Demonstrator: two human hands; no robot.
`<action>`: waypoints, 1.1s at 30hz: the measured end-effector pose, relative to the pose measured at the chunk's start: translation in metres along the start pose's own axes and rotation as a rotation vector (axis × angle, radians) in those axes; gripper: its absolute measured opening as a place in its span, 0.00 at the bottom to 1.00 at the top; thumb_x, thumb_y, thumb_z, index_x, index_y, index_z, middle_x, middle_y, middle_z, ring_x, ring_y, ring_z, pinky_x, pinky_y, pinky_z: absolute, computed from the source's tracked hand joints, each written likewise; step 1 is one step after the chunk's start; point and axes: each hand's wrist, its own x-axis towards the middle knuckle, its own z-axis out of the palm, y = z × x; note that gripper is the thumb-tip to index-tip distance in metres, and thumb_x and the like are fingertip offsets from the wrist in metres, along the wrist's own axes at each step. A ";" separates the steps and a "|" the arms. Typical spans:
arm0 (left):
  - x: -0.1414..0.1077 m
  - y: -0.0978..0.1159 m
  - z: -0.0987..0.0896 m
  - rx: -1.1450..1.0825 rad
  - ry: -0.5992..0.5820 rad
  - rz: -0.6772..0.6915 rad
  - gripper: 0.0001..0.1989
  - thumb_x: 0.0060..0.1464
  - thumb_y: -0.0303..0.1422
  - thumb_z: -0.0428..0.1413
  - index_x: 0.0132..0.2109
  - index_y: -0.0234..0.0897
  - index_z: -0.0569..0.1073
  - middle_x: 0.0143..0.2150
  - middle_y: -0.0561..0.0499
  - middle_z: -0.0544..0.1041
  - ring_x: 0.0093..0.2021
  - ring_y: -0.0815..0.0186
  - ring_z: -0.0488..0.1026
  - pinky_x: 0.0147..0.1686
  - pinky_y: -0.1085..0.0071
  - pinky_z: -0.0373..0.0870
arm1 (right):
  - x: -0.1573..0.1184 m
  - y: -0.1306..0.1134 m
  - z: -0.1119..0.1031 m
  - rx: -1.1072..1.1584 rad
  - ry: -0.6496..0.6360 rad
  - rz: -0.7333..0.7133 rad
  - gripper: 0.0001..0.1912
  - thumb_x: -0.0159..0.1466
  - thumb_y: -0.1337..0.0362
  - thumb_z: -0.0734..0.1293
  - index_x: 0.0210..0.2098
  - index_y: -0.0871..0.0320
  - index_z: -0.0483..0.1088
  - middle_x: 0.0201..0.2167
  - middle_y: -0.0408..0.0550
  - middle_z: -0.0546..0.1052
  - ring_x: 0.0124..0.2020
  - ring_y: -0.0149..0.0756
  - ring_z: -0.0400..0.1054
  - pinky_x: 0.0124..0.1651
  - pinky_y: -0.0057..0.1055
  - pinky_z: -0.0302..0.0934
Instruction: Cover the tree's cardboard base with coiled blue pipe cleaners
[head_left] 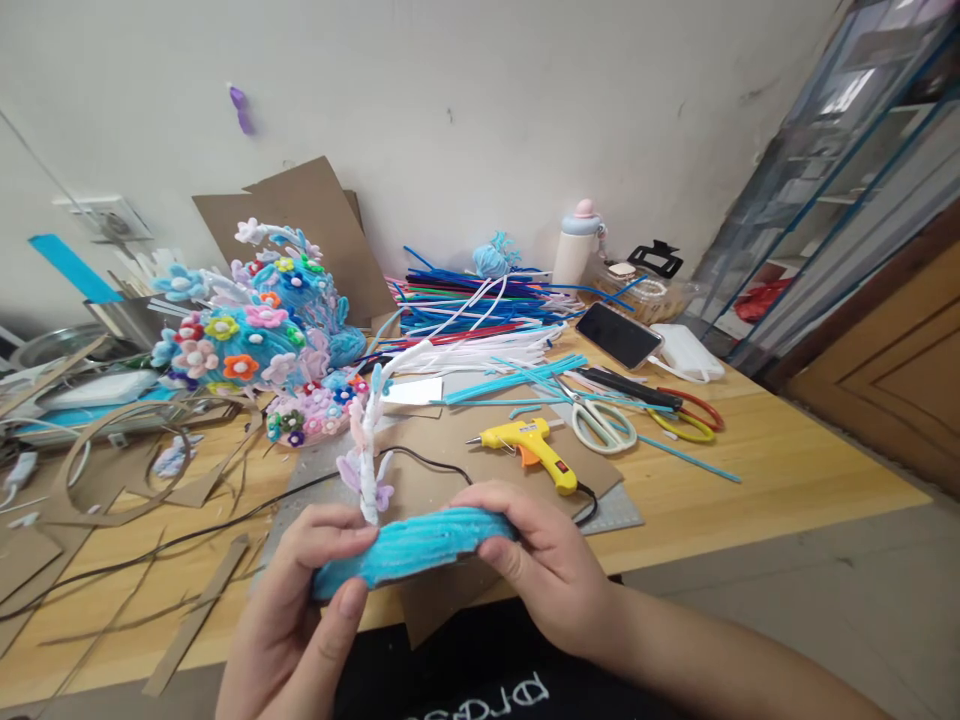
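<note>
Between my two hands is a craft piece wrapped in blue pipe cleaners [424, 545], held near the table's front edge. My left hand [300, 590] grips its left end, thumb below and fingers above. The right end is pinched by my right hand [544, 560]. From behind the piece rises a white wrapped stem [367, 450] with pink, blue and purple fuzzy shapes on it; whether it is joined to the piece I cannot tell. A yellow hot glue gun [529, 440] lies just beyond my right hand, on brown cardboard [442, 460].
Fuzzy-flower decorations [247, 345] stand at the left before a cardboard sheet [300, 220]. Bundled pipe cleaners [472, 310] lie at the back. White-handled scissors [600, 420], red-and-yellow-handled pliers [686, 410], a phone [619, 335] and a bottle [577, 245] are to the right. A black cord [262, 500] crosses the table.
</note>
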 end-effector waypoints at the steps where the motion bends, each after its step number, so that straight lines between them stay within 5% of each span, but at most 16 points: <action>1: -0.003 -0.001 0.003 -0.041 -0.004 -0.010 0.08 0.64 0.33 0.52 0.48 0.46 0.72 0.47 0.50 0.71 0.48 0.67 0.72 0.44 0.79 0.72 | 0.000 -0.003 -0.003 -0.032 -0.012 -0.028 0.13 0.71 0.63 0.62 0.54 0.53 0.69 0.44 0.46 0.78 0.45 0.35 0.72 0.49 0.30 0.65; 6: -0.021 -0.022 0.023 -0.352 -0.013 -0.034 0.10 0.64 0.33 0.50 0.50 0.46 0.71 0.47 0.48 0.70 0.49 0.62 0.69 0.48 0.70 0.71 | 0.009 -0.021 -0.020 -0.191 -0.140 -0.125 0.13 0.70 0.66 0.63 0.53 0.57 0.69 0.46 0.50 0.78 0.48 0.37 0.71 0.53 0.35 0.63; 9: -0.025 -0.028 0.030 -0.504 0.078 -0.124 0.09 0.62 0.35 0.53 0.49 0.47 0.72 0.45 0.47 0.71 0.49 0.59 0.69 0.47 0.66 0.72 | 0.012 -0.028 -0.025 -0.250 -0.198 -0.100 0.13 0.69 0.68 0.64 0.52 0.57 0.69 0.47 0.50 0.78 0.51 0.39 0.70 0.56 0.37 0.62; 14: -0.016 -0.023 0.022 -0.486 0.116 -0.258 0.12 0.60 0.38 0.55 0.51 0.46 0.74 0.48 0.48 0.73 0.50 0.59 0.70 0.49 0.70 0.70 | 0.007 -0.022 -0.027 -0.263 -0.165 0.001 0.33 0.63 0.77 0.61 0.64 0.48 0.57 0.60 0.48 0.70 0.62 0.37 0.63 0.64 0.39 0.57; 22: -0.006 -0.031 0.015 -0.267 0.033 -0.077 0.13 0.64 0.40 0.50 0.49 0.44 0.75 0.46 0.46 0.75 0.48 0.56 0.72 0.46 0.64 0.71 | 0.004 0.003 -0.023 -0.054 -0.045 0.133 0.26 0.65 0.72 0.63 0.61 0.47 0.62 0.56 0.49 0.72 0.58 0.43 0.66 0.60 0.46 0.61; 25: -0.004 -0.030 0.015 -0.156 -0.018 -0.029 0.15 0.60 0.37 0.56 0.53 0.45 0.74 0.49 0.46 0.77 0.49 0.56 0.74 0.46 0.63 0.72 | 0.007 0.002 -0.021 -0.129 -0.054 0.093 0.20 0.65 0.67 0.67 0.56 0.49 0.67 0.52 0.49 0.74 0.55 0.44 0.67 0.59 0.46 0.61; 29: -0.003 -0.025 0.012 -0.008 -0.045 0.050 0.13 0.54 0.29 0.61 0.47 0.44 0.75 0.41 0.50 0.79 0.41 0.61 0.76 0.43 0.65 0.70 | 0.009 0.000 -0.022 -0.125 -0.094 0.027 0.13 0.67 0.66 0.67 0.50 0.48 0.70 0.45 0.46 0.75 0.48 0.41 0.69 0.54 0.43 0.63; 33: -0.004 -0.016 0.005 0.138 -0.053 0.298 0.15 0.52 0.25 0.61 0.48 0.41 0.74 0.40 0.51 0.81 0.40 0.60 0.77 0.49 0.60 0.66 | 0.001 0.004 -0.027 -0.063 -0.112 -0.054 0.16 0.67 0.66 0.67 0.52 0.44 0.70 0.48 0.46 0.74 0.52 0.43 0.67 0.58 0.45 0.61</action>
